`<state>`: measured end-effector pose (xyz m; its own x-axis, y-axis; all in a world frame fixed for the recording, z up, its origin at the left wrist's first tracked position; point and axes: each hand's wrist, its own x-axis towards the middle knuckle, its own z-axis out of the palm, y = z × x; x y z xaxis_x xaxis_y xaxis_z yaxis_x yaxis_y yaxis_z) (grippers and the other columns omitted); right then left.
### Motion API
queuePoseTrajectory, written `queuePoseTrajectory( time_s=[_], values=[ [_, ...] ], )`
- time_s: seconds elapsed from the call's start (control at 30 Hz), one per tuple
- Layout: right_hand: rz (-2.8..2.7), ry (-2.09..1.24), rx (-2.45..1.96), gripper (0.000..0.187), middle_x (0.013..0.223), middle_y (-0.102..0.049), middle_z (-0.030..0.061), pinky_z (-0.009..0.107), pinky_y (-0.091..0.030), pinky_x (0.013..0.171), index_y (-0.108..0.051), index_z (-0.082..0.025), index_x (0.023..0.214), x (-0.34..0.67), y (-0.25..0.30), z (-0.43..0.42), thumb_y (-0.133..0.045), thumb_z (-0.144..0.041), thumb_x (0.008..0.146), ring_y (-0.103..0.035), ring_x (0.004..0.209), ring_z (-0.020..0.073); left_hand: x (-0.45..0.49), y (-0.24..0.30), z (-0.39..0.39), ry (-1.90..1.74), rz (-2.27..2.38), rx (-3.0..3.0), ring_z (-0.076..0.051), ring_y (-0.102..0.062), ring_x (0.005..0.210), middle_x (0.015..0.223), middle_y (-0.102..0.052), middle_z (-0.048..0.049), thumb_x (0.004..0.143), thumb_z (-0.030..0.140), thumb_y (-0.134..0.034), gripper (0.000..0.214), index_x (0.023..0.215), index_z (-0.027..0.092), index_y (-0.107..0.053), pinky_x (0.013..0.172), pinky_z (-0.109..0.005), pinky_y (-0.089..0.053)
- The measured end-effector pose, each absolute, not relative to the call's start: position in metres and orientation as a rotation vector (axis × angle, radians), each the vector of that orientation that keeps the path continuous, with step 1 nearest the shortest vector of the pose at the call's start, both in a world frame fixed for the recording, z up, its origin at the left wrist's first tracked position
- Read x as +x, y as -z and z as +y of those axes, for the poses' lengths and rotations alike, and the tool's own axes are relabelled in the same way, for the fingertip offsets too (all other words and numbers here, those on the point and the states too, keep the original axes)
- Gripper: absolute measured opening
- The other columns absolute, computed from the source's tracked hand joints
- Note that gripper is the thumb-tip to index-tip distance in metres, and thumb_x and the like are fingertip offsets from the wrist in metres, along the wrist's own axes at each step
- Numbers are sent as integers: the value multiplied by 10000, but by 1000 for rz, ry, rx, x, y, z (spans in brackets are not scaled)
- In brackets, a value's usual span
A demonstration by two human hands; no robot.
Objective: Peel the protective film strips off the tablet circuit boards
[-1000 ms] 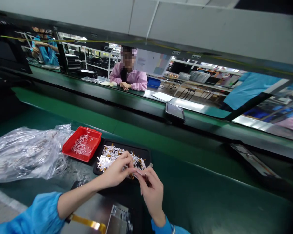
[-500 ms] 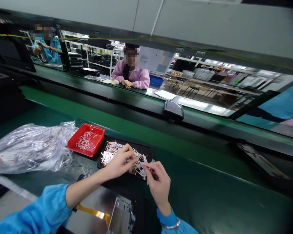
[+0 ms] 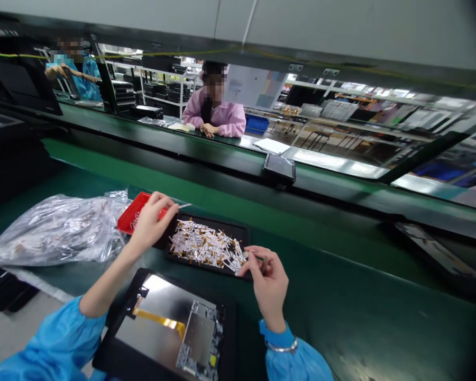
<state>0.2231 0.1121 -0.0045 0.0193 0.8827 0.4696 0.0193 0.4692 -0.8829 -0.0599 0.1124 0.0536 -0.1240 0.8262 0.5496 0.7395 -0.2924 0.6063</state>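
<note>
My left hand (image 3: pixel 153 219) is over the red tray (image 3: pixel 133 206), thumb and fingers pinching a thin white strip (image 3: pixel 184 205) that points to the right. More white curled strips lie in the red tray, partly hidden by that hand. By the right end of a black tray (image 3: pixel 244 233), my right hand (image 3: pixel 273 280) is closed in a pinch around something small that I cannot make out. Heaped in the black tray are many small white flex pieces (image 3: pixel 206 243) with amber ends. Below the hands lies an opened tablet (image 3: pixel 158 301) with a circuit board and an amber ribbon cable.
At the left a clear plastic bag (image 3: pixel 67 230) of parts lies on the green bench (image 3: pixel 341 296). A dark boxy device (image 3: pixel 280 169) sits on the ledge ahead, and a dark panel (image 3: pixel 436 251) lies far right. Across the ledge a person in pink (image 3: pixel 232 119) sits.
My left hand has moved left from over the black tray to the red tray, with a white strip in its fingers. My right hand has shifted slightly right. The opened tablet shows more fully.
</note>
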Motion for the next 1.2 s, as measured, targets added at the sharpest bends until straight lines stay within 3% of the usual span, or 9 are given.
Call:
queuePoseTrajectory(
  time_s=[0.1, 0.2, 0.5, 0.6, 0.67, 0.83, 1.0, 1.1, 1.2],
  values=[
    [-1416, -846, -852, 11, 915, -651, 16, 234, -526, 491, -626, -202, 918, 225, 4, 108, -632, -209, 923, -643, 486, 89, -91, -48, 109, -1364, 2038, 2000, -197, -546, 808, 846, -532, -40, 952, 372, -457, 278, 764, 200, -568, 767, -343, -445],
    [-1478, -913, -831, 38, 849, -605, -22, 220, -507, 496, -622, -220, 927, 228, 5, 103, -623, -183, 928, -645, 494, 84, -107, -38, 106, -1279, 2217, 2021, -212, -545, 775, 827, -535, -52, 922, 389, -462, 311, 686, 201, -539, 739, -366, -425],
    [-1802, -849, -911, 141, 894, -598, 5, 205, -437, 450, -699, -227, 965, 250, -3, 71, -595, -135, 936, -646, 532, 71, -117, -48, 114, -916, 2533, 2080, -246, -595, 879, 935, -605, -82, 829, 270, -570, 160, 685, 199, -566, 759, -374, -438],
    [-1837, -858, -950, 131, 903, -613, 20, 205, -487, 470, -723, -201, 930, 255, -3, 59, -611, -134, 920, -654, 541, 75, -111, -52, 114, -763, 2541, 2084, -238, -606, 945, 1017, -614, -84, 862, 285, -567, 144, 784, 183, -633, 798, -371, -449],
    [-1851, -856, -994, 125, 966, -633, 40, 213, -525, 499, -739, -197, 921, 257, 0, 52, -626, -146, 911, -666, 567, 82, -104, -53, 115, -691, 2530, 2081, -242, -595, 1050, 1088, -611, -91, 934, 322, -493, 243, 879, 162, -668, 868, -391, -452],
    [-1926, -853, -1124, 154, 922, -647, 17, 216, -532, 528, -745, -226, 981, 261, 13, 38, -615, -168, 923, -645, 563, 75, -89, -51, 118, -628, 2523, 2065, -302, -548, 1207, 1171, -596, -88, 1011, 351, -352, 412, 956, 88, -664, 1059, -562, -403],
    [-1948, -813, -1164, 128, 881, -663, 14, 238, -517, 558, -728, -234, 970, 263, 13, 34, -624, -179, 920, -624, 608, 99, -95, -45, 122, -604, 2545, 2082, -328, -550, 1226, 1245, -550, -27, 924, 242, -460, 160, 929, 206, -615, 1046, -608, -420],
    [-1969, -777, -1120, 149, 894, -671, 27, 252, -544, 618, -739, -226, 950, 261, 11, 39, -605, -165, 931, -660, 704, 124, -94, -46, 122, -591, 2528, 2097, -323, -487, 1291, 1354, -464, -27, 931, 201, -444, 184, 1070, 257, -551, 1057, -623, -397],
    [-1999, -761, -1094, 154, 901, -677, 25, 253, -563, 672, -743, -215, 953, 257, 10, 44, -611, -140, 924, -680, 761, 131, -74, -51, 110, -753, 2358, 2263, -330, -455, 1306, 1285, -451, -56, 966, 245, -467, 207, 1161, 192, -514, 1031, -565, -393]
  ],
)
